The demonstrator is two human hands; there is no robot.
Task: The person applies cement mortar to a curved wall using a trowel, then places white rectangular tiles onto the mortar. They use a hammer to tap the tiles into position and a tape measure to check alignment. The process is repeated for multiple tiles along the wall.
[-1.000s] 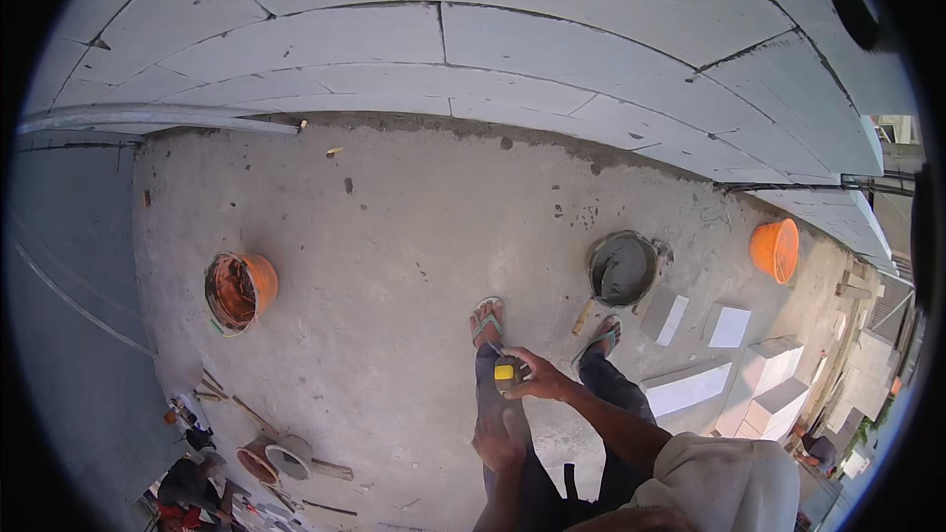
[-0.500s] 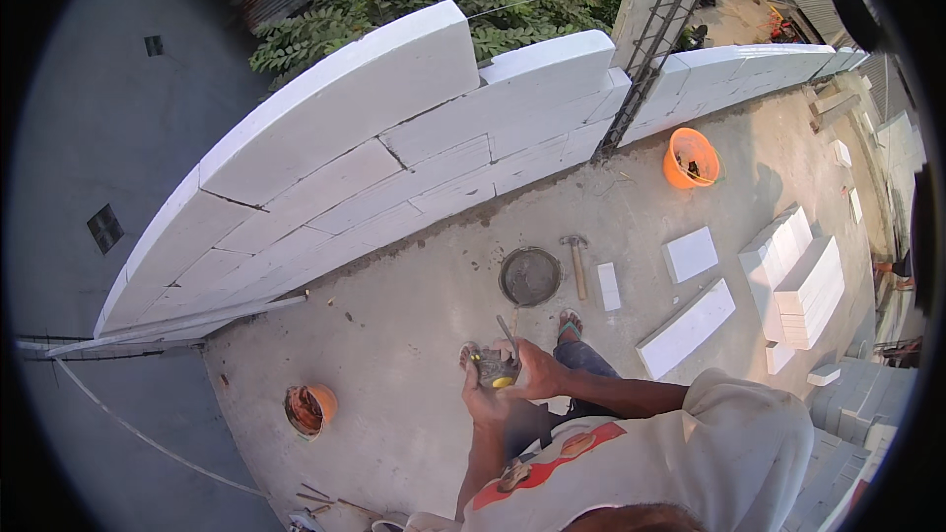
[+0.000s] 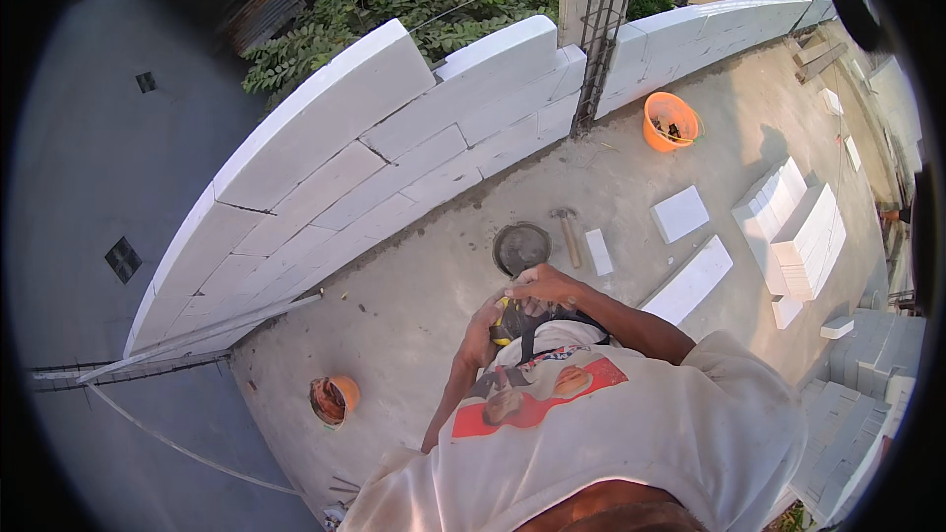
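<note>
Close to my chest, my left hand is closed around a black-and-yellow tape measure, partly covered by the fingers. My right hand is just above and to the right of it, fingers curled inward; what they grip is hidden. A dark strap-like strip hangs below the right hand against my shirt. Just beyond my hands, on the concrete floor, lies a round black basin of grey mortar. A hammer with a wooden handle lies to the right of the basin.
A low white block wall curves across the far side, broken by a concrete column with rebar. Orange buckets stand by the wall and at left. Loose white blocks and a block stack lie at right.
Both hands have drawn in toward my chest with the tape measure. The thin stick that stuck up from my right hand no longer shows. My view has shifted and my torso fills more of it.
</note>
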